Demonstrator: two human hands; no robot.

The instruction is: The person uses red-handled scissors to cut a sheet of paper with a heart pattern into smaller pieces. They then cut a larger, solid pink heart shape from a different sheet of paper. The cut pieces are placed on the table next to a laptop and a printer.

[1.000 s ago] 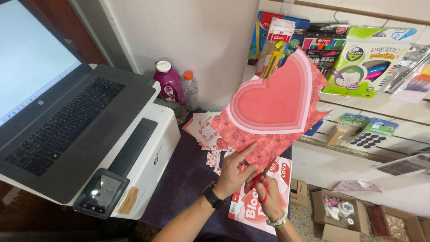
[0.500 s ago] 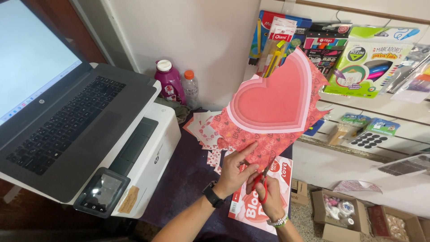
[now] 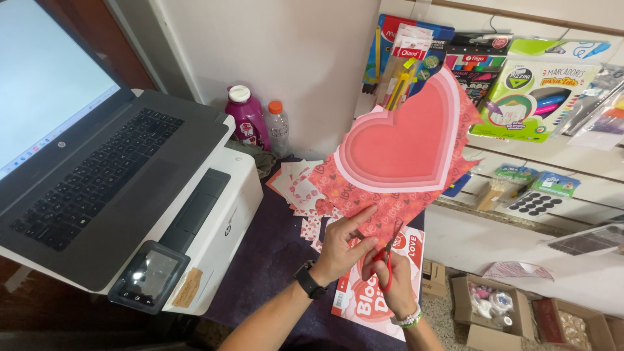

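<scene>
1. At the far left an open grey laptop (image 3: 97, 162) rests on a white printer (image 3: 214, 221); behind them stand a purple plastic bottle (image 3: 246, 117) and a small clear bottle with an orange cap (image 3: 278, 127).
2. On the dark purple desk (image 3: 273, 260) lies a loose heap of pink and white paper offcuts (image 3: 299, 192), which suggests part of the trimming is done.
3. The left hand (image 3: 341, 247) is closed in a pinch, thumb and fingers gripping the lower edge of the red patterned paper sheet with a large pink heart (image 3: 406, 146), held up in the air above both hands.
4. The right hand (image 3: 393, 279), just beside the left, is curled through the handles of the red-handled scissors (image 3: 388, 260), whose blades meet the sheet's bottom edge.
5. Judging by the wide patterned margin around the heart, most of the outline is left to cut.
6. A red and white printed booklet (image 3: 364, 299) lies under the hands.
</scene>
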